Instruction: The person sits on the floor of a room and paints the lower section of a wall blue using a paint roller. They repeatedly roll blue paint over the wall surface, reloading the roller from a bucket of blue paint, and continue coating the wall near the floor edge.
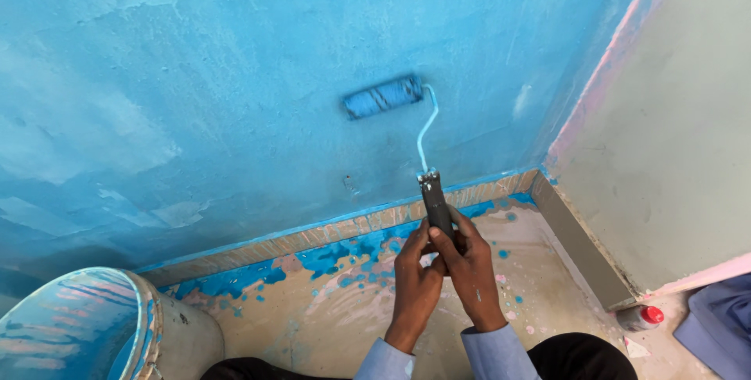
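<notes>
Nearest the camera, two light blue sleeve cuffs (438, 358) are seen above dark trousers, and at lower left the rim of a paint bucket (149, 319), streaked blue inside, is cut off by the frame. Both hands are closed around the dark handle (436, 206) of a paint roller: the left hand (415, 280) is wrapped low on the grip, the right hand (469, 270) is clamped just beside it, and the fingers of each are curled tight with no gap shown. The handle rises out of the top of the fists, so its upper end stands clear of the fingers, and from it a thin bent wire arm runs up and to the left

Around the hands, the tan floor (328, 325) is spattered with blue drips, thickest along the skirting strip (313, 233). At lower right a small bottle with a red cap (641, 317) lies near the corner

Farther off, the roller sleeve (382, 97), loaded blue, is laid flat against the blue wall (195, 75), well apart from the fingers. The wall is judged largely coated, though paler, patchy areas at left suggest uneven cover left to even out. The adjoining grey wall (673, 138) is unpainted save a pinkish edge
</notes>
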